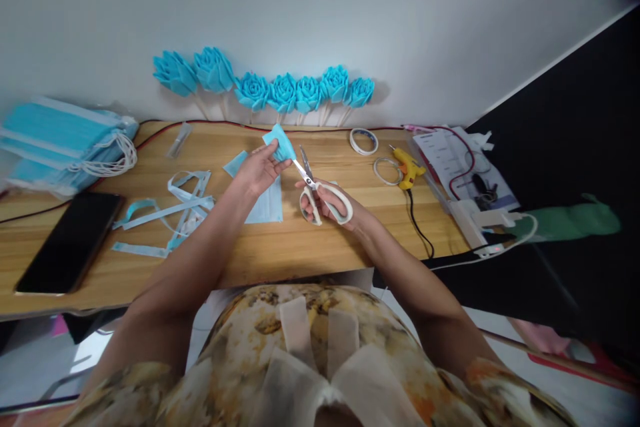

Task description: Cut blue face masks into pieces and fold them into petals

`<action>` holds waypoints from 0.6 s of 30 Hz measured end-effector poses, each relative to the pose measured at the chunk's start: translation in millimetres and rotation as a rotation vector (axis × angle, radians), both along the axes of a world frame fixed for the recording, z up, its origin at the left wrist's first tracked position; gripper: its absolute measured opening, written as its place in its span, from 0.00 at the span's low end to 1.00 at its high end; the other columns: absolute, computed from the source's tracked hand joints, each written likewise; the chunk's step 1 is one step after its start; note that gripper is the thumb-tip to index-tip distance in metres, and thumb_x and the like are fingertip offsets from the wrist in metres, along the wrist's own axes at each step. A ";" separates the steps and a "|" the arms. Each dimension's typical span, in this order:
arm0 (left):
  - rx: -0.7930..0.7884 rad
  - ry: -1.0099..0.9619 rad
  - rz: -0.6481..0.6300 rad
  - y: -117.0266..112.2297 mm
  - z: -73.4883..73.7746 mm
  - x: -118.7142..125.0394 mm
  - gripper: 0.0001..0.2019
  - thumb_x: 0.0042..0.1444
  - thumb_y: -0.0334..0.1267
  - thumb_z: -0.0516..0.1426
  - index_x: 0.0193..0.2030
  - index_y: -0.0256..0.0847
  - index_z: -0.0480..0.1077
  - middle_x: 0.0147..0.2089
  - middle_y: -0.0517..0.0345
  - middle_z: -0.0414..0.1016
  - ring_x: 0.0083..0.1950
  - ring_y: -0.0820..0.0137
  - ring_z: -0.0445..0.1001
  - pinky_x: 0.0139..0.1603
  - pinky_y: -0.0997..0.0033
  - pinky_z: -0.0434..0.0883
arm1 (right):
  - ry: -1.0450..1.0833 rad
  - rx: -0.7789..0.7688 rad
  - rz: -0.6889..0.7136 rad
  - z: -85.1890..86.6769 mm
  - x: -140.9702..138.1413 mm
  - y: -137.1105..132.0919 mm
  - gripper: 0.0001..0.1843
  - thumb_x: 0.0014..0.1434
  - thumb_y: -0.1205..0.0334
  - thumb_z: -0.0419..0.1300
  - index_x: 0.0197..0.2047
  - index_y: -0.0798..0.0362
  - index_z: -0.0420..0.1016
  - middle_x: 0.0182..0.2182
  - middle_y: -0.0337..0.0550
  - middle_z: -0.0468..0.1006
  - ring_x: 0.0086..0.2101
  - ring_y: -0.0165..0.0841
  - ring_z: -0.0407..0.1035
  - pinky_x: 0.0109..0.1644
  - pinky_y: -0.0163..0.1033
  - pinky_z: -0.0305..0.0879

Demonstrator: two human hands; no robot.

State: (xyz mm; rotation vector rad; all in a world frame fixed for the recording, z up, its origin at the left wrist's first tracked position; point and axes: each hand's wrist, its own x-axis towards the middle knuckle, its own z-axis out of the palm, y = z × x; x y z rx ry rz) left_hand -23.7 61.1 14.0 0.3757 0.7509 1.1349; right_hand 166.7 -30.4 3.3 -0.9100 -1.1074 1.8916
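Note:
My left hand (261, 167) pinches a small blue piece of face mask fabric (281, 142) above the middle of the table. In my right hand (330, 203) is a pair of scissors (334, 203) with white handles, fingers through the loops. The blades stand apart and point up and left, one of them at the lower right edge of the fabric. Beneath my hands lies a flat light-blue mask sheet (266, 205), partly hidden by my left hand and forearm.
Cut mask strips (187, 203), a black phone (70, 241) and a stack of face masks (60, 137) lie left. Blue fabric flowers (284, 92) on sticks lean against the wall. Right are a tape roll (363, 141), yellow glue gun (409, 168), papers (463, 153) and a power strip (467, 223).

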 end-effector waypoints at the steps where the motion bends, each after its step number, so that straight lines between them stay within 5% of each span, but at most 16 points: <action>1: -0.003 -0.002 -0.009 -0.6 0.4 0.1 0.10 0.67 0.29 0.59 0.32 0.36 0.74 0.28 0.59 0.81 0.28 0.76 0.79 0.38 0.77 0.78 | 0.006 -0.003 -0.001 0.1 -0.6 1.0 0.33 0.54 0.35 0.70 0.53 0.52 0.76 0.33 0.41 0.80 0.29 0.29 0.73 0.32 0.36 0.75; 7: 0.017 0.016 -0.078 -3.0 1.2 0.8 0.12 0.70 0.28 0.54 0.34 0.33 0.74 0.29 0.57 0.80 0.26 0.75 0.79 0.33 0.76 0.78 | 0.060 -0.028 0.015 6.7 -6.3 7.2 0.31 0.56 0.36 0.68 0.51 0.53 0.76 0.34 0.42 0.82 0.31 0.30 0.74 0.34 0.37 0.75; 18: 0.016 0.022 -0.008 3.3 0.4 -5.2 0.10 0.69 0.28 0.55 0.36 0.32 0.74 0.30 0.54 0.81 0.28 0.74 0.80 0.32 0.76 0.77 | 0.057 -0.054 0.097 14.8 -6.5 12.8 0.29 0.58 0.36 0.66 0.49 0.53 0.76 0.32 0.43 0.82 0.28 0.31 0.73 0.35 0.40 0.75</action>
